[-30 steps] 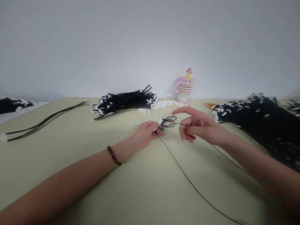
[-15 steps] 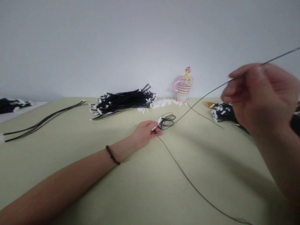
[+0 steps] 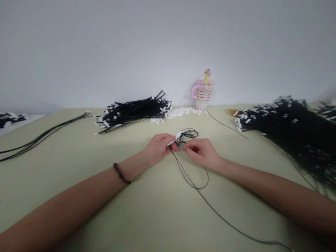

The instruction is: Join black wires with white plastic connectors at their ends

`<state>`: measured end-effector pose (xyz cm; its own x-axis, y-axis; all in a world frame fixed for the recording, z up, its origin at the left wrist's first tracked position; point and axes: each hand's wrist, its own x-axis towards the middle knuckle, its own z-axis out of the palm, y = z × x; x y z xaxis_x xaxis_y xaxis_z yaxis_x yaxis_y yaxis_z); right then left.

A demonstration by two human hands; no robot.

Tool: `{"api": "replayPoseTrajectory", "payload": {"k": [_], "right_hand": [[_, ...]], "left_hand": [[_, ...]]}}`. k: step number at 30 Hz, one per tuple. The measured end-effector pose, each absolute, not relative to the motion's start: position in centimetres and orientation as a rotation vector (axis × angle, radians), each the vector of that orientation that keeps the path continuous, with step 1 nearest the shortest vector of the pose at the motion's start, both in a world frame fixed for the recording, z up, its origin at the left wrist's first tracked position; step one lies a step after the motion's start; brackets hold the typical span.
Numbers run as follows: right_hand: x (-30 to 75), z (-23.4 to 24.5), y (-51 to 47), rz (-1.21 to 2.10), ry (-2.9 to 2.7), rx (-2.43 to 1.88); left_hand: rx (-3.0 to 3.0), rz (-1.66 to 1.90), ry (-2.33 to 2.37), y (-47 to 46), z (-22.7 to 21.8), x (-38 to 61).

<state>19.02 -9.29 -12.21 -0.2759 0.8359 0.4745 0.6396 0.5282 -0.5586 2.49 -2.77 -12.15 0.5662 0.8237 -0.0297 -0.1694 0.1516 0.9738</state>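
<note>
My left hand rests on the table and pinches a thin black wire near its white connector. A small coil of the same wire stands just beyond my fingers. My right hand is close to the left, its fingertips pinched on the wire by the coil. From my hands a wire loop hangs toward me and a long tail runs to the lower right. Part of the wire is hidden by my fingers.
A bundle of black wires with white ends lies at the back, and a larger one fills the right. White connector pieces lie in a row beside a pink striped cup. Several loose wires lie at left.
My right hand has come down from the upper right, where it held the wire high, to beside my left hand. The wire now lies in a loop in front of my hands.
</note>
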Motion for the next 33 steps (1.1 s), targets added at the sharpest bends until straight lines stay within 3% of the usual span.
{"api": "replayPoseTrajectory", "payload": {"k": [26,33], "right_hand": [[19.1,-12.8,-9.0,0.364,-2.028,-1.272],[18.9,-13.4,-9.1,0.415,-1.794,-1.292]], "left_hand": [[1.285,0.805,0.700,-3.2,-12.0,2.5],[1.250,0.796,0.643,-3.1,-12.1,2.5]]}}
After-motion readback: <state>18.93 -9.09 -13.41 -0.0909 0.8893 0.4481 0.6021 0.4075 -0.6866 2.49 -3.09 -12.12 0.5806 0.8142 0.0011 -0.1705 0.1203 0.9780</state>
